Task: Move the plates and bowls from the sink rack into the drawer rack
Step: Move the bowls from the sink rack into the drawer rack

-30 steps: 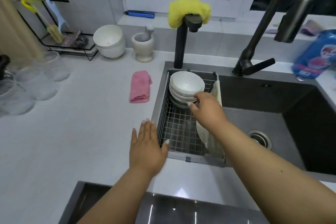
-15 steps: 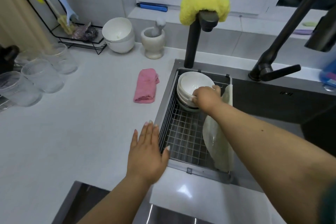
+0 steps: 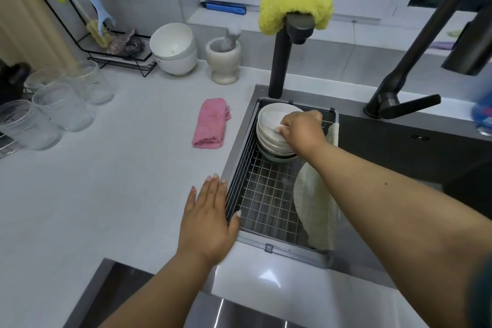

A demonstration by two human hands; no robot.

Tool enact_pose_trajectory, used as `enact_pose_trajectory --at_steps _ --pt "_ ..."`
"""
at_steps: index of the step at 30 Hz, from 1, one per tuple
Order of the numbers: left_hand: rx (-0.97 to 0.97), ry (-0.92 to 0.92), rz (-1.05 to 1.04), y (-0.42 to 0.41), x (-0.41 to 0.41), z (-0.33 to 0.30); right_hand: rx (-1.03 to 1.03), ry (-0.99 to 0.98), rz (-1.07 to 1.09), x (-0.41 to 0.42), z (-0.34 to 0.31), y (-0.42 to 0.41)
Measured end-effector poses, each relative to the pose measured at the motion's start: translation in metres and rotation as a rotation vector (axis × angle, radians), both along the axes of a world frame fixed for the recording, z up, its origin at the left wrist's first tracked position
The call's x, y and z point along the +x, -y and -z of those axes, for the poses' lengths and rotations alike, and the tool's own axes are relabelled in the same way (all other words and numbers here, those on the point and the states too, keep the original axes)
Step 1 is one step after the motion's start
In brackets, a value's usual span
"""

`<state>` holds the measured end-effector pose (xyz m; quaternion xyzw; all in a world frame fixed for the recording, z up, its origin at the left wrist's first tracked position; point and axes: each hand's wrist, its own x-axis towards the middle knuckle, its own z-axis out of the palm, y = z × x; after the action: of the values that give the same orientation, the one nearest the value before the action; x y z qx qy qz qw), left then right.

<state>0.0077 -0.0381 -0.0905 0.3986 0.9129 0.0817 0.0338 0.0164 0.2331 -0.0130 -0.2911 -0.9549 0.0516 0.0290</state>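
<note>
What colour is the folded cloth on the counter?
The folded cloth is pink; the head view shows it.

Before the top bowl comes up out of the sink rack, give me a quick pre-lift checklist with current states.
1. Right hand has a grip on the top bowl rim: ok, thumb inside, hand curled over the edge.
2. Only one bowl taken from the bowl stack: cannot tell, fingers are hidden behind the rim.
3. Left hand free to help: ok, flat and open at the sink rack edge.
4. Lift path clear: not ok, the faucet with the yellow cloth stands just behind the stack.
5. Drawer rack ready: cannot tell, it is not in view.
</note>
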Motion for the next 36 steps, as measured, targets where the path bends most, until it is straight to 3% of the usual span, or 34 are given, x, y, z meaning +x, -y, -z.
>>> enact_pose_trajectory --at_steps 10,12,14,16,18,21,23,31,36 --pt "0.033 0.076 -0.026 -0.002 0.000 -0.007 0.170 -0.454 -0.275 0.052 -0.035 0.032" --pt "0.180 0.253 -0.108 -0.005 0.002 -0.021 0.186 -0.511 -0.369 0.067 -0.035 0.041" --pt "0.369 0.519 -0.288 -0.012 0.008 -0.042 0.180 -0.527 -0.452 0.081 -0.036 0.050" --pt "0.556 0.674 -0.479 -0.021 0.016 -0.062 0.164 -0.520 -0.519 0.093 -0.038 0.058" --pt "0.814 0.894 -0.612 -0.030 0.026 -0.081 0.148 -0.506 -0.595 0.104 -0.040 0.065" --pt "1.116 1.341 -0.632 -0.036 0.048 -0.105 0.148 -0.515 -0.727 0.116 -0.042 0.074" --pt "1.161 1.471 -0.609 -0.035 0.063 -0.117 0.134 -0.540 -0.800 0.123 -0.043 0.080" --pt "1.270 1.395 -0.816 -0.004 0.108 -0.126 -0.064 -0.602 -1.010 0.139 -0.030 0.103" --pt "1.377 1.255 -0.970 0.030 0.126 -0.123 -0.341 -0.703 -0.822 0.142 -0.033 0.128"
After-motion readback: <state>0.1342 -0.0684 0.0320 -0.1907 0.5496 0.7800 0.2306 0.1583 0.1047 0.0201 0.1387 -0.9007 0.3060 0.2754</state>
